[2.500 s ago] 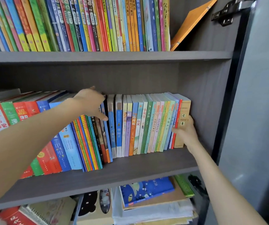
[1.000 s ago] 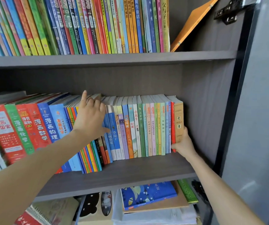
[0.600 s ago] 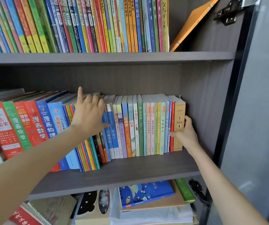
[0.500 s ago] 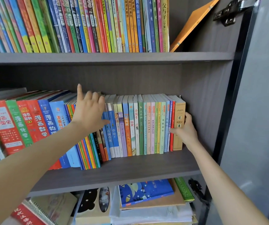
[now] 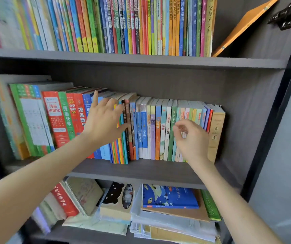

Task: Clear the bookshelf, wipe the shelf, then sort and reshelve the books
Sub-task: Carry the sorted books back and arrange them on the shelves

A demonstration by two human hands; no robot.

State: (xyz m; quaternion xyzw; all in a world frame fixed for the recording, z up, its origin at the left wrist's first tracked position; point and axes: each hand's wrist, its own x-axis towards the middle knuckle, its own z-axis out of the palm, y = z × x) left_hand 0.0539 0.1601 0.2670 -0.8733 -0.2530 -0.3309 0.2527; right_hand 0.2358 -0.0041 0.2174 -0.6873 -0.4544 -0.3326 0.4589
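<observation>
Grey wood-grain shelf (image 5: 150,169), middle tier, loaded with the row of books (image 5: 158,131), not yet cleared. Left hand (image 5: 104,125) laid flat on the spines toward nine o'clock of the row's middle, grip spread wide with fingers straight. Probably placed there to brace the taller, leaning volumes against tipping during removal of the slim ones.

Right hand (image 5: 194,140) held in front of the thin pastel spines toward three o'clock, fingers curled and thumb drawn close to forefinger. Impossible to tell whether pinching a spine or closed on nothing, given the blur at the fingertips. Tan book (image 5: 216,136) upright at the three o'clock end of the row, just beside that hand and near the cabinet side. Judged from this, clearing barely begun and wiping some way off.

Lower parts of several spines hidden behind both hands and wrists. Big workbooks (image 5: 30,120) at nine o'clock smeared, with small print illegible. Upper-shelf books (image 5: 123,23) at twelve o'clock cut off by the top edge, with an orange book (image 5: 245,23) leaning beside them at one o'clock. Stacks (image 5: 169,198) at six o'clock on the lower shelf partly covered by the forearms and cropped at the bottom.
</observation>
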